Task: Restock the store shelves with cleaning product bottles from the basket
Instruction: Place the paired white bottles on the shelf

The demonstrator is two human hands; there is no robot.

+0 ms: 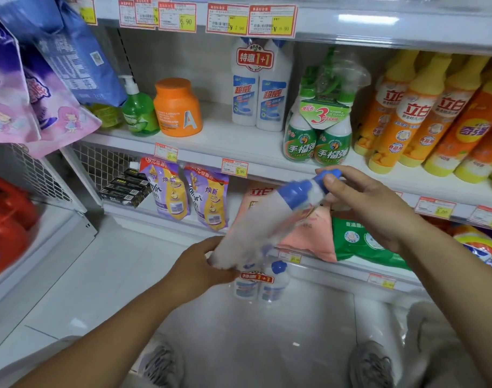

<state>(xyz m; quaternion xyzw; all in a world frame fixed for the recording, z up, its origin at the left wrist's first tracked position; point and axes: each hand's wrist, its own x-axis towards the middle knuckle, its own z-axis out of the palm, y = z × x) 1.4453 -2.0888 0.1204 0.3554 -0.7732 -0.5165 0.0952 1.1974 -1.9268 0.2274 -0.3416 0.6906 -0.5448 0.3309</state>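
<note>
A white twin pack of cleaner bottles with blue caps [267,219] is tilted in mid-air, blurred by motion. My left hand [202,264] grips its base and my right hand [362,203] holds its capped top. Below it, on the floor, stands another white twin pack [263,284] with a red 1+1 label. On the middle shelf [230,141] a matching twin pack [260,85] stands upright. No basket is visible.
Green three-pack spray cleaner [319,127] and orange dish soap bottles [423,116] fill the shelf's right. An orange jar [177,107] and green pump bottle [138,110] stand left. Refill pouches [188,194] sit below. My shoes [370,365] are on the floor.
</note>
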